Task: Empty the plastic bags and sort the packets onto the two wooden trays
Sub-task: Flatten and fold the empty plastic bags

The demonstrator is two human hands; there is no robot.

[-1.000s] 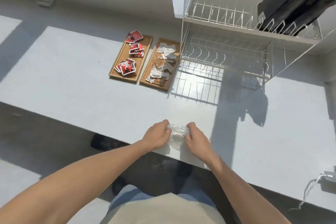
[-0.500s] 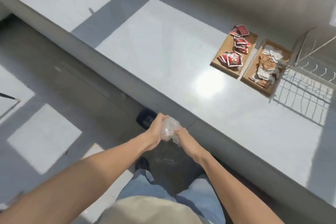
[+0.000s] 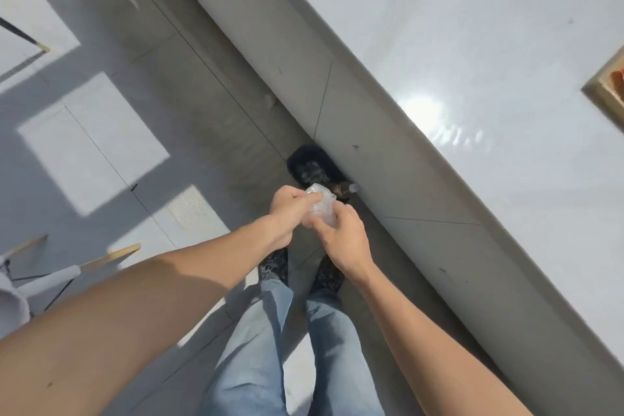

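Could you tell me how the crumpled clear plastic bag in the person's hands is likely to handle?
Probably floppy: the plastic bag sits scrunched between the left hand and right hand. Likely very light, since fingertips alone hold it. Its glossy film may be slippery.

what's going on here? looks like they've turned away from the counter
A person is holding a crumpled clear plastic bag in both hands, left hand and right hand closed around it, above the floor beside the white counter. It looks empty, though that is hard to confirm. The camera points down at their jeans and shoes. A dark round bin sits on the floor against the counter base, just beyond the hands. Only a corner of one wooden tray shows at the right edge.
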